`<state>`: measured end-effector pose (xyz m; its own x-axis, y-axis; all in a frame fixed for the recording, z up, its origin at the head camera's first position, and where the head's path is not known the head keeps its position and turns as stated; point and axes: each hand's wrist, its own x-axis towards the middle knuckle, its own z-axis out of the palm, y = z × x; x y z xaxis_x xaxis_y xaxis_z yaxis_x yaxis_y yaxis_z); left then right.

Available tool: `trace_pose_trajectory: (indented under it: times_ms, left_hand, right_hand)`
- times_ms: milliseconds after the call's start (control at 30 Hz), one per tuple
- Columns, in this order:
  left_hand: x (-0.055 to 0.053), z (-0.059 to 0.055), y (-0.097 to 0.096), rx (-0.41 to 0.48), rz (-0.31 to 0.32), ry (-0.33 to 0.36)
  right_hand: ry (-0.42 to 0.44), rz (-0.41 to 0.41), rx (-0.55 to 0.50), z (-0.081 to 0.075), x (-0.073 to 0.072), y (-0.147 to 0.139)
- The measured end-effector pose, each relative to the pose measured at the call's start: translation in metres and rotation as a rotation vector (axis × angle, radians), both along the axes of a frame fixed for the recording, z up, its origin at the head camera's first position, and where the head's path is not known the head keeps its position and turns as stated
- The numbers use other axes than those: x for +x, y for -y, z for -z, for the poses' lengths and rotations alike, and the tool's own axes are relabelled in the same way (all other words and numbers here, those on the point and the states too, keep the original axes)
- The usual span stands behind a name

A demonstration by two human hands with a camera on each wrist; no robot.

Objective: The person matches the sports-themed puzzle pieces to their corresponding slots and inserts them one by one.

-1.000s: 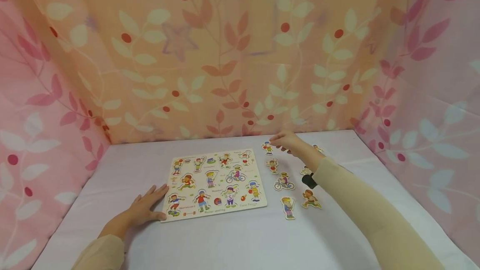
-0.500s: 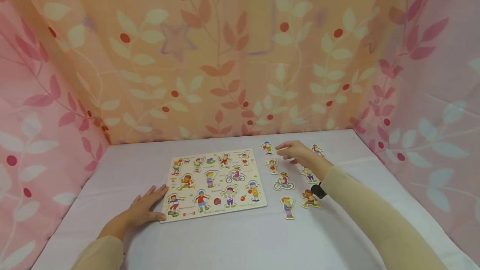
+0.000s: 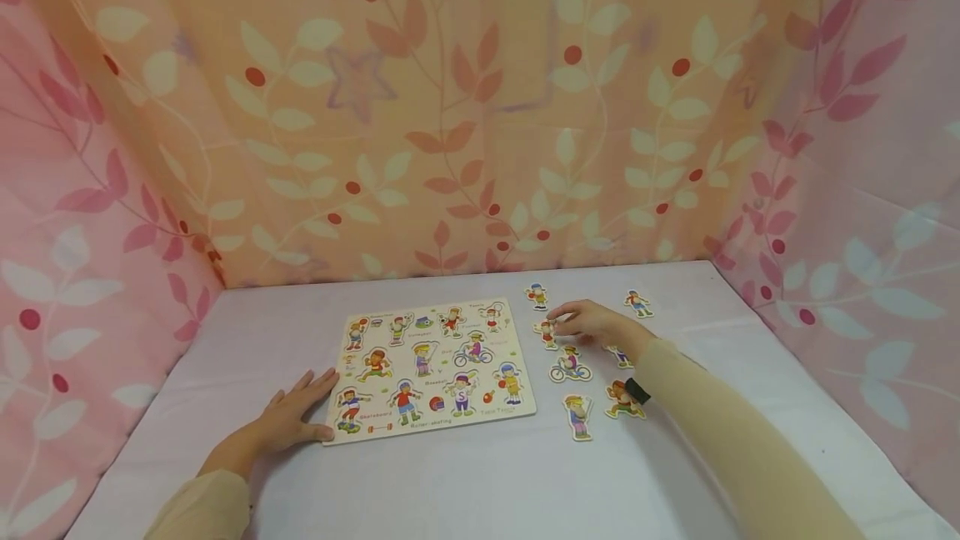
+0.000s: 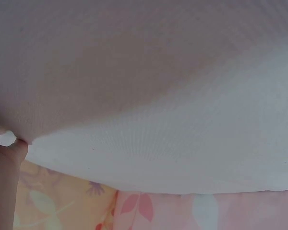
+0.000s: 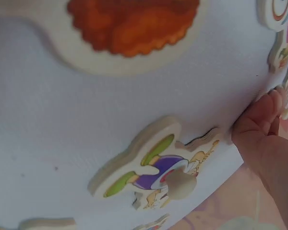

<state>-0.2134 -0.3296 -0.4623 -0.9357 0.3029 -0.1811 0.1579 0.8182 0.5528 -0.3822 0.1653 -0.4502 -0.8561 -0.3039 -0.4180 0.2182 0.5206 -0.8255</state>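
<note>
In the head view my left hand [image 3: 294, 411] rests at the near left edge of a wooden peg puzzle board [image 3: 491, 417], fingers spread, thumb at its corner. My right hand [image 3: 596, 325] is at a small puzzle piece of a figure in red [image 3: 547, 335], fingertips over its upper right side. In the right wrist view the right hand [image 5: 264, 129] has its fingers loosely bent beside a pale knob [image 5: 285, 114]; a firm hold cannot be made out. Close by lies a knobbed piece in purple [image 5: 149, 178], partly hidden by the wrist in the head view.
More puzzle pieces lie right of the board: a cyclist [image 3: 571, 366], a golfer [image 3: 578, 417], a runner [image 3: 622, 402], a blue-capped figure [image 3: 536, 297] and another at the back right [image 3: 638, 303]. Floral curtains [image 3: 450, 148] enclose the white table [image 3: 450, 490].
My right hand has come down and slightly right, from beside the blue-capped piece to the piece in red below it. The back right piece is now uncovered. My left hand has stayed put.
</note>
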Motion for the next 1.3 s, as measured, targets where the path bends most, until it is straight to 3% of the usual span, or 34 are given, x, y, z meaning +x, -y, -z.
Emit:
trace_pose_trajectory:
  times_ms: [100, 433, 667, 967, 1300]
  left_hand:
    - [0.0, 0.0, 0.0, -0.001, 0.004, -0.002]
    - [-0.002, 0.0, 0.002, -0.011, 0.007, -0.003]
    - [-0.003, 0.003, 0.003, -0.02, 0.007, -0.015]
    - [0.0, 0.0, 0.001, 0.002, 0.013, -0.025]
    - [0.0, 0.001, 0.001, 0.009, -0.003, -0.002]
  right_hand:
    - [0.0, -0.038, 0.034, 0.001, -0.003, 0.001]
    - [0.008, 0.03, 0.217, -0.007, -0.002, 0.021]
    - [0.022, 0.112, 0.241, -0.008, -0.001, 0.029]
    - [0.004, 0.12, 0.257, -0.006, -0.002, 0.029]
    - [0.056, 0.159, 0.192, -0.009, -0.001, 0.028]
